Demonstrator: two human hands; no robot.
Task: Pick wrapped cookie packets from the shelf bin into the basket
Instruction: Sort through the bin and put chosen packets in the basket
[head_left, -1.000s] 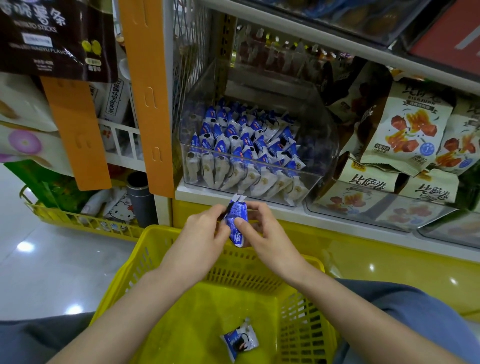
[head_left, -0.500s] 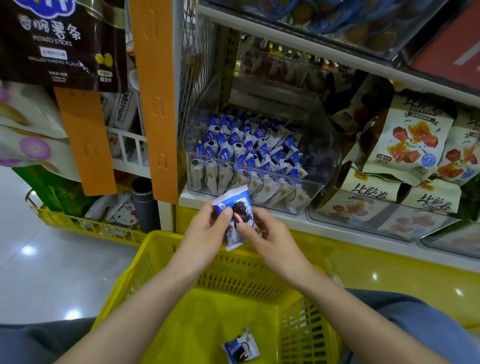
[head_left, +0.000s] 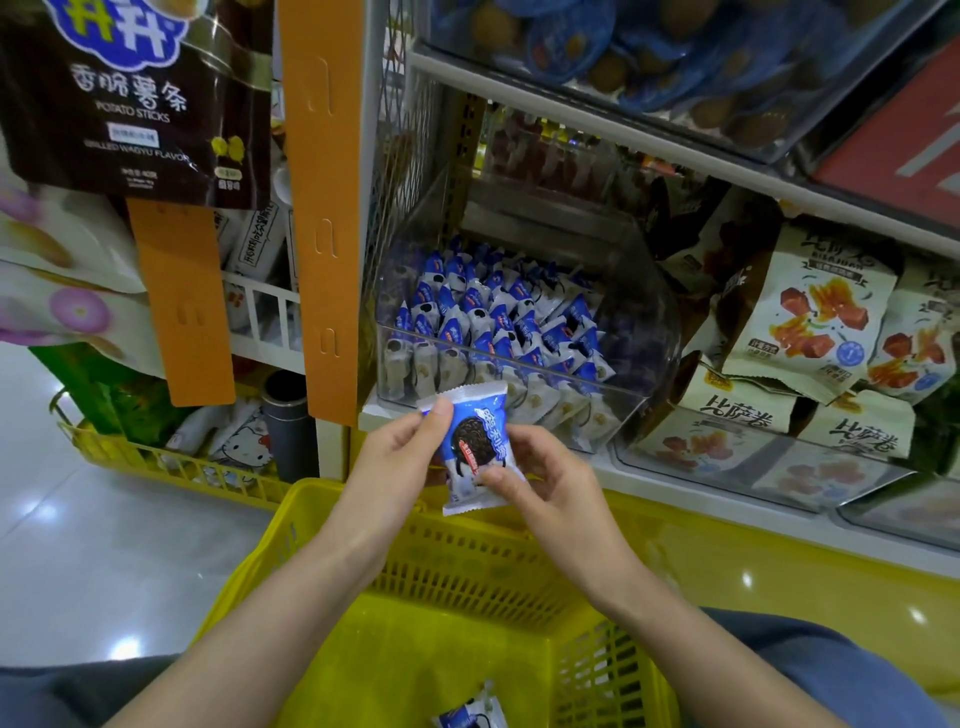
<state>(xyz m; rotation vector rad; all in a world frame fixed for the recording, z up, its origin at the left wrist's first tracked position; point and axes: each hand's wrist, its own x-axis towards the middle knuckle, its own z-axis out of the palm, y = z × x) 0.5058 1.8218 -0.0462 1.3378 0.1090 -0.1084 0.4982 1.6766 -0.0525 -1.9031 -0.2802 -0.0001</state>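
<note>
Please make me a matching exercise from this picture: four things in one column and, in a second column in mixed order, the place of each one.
Column A
1. held packet
2. loose packet
3. bin
4. potato sticks bag

Column B
a. hangs at the top left
b. stands on the shelf
c. lies in the yellow basket
d. pinched by left hand and right hand, above the basket

Pairs: 1-d, 2-c, 3-b, 4-a
</note>
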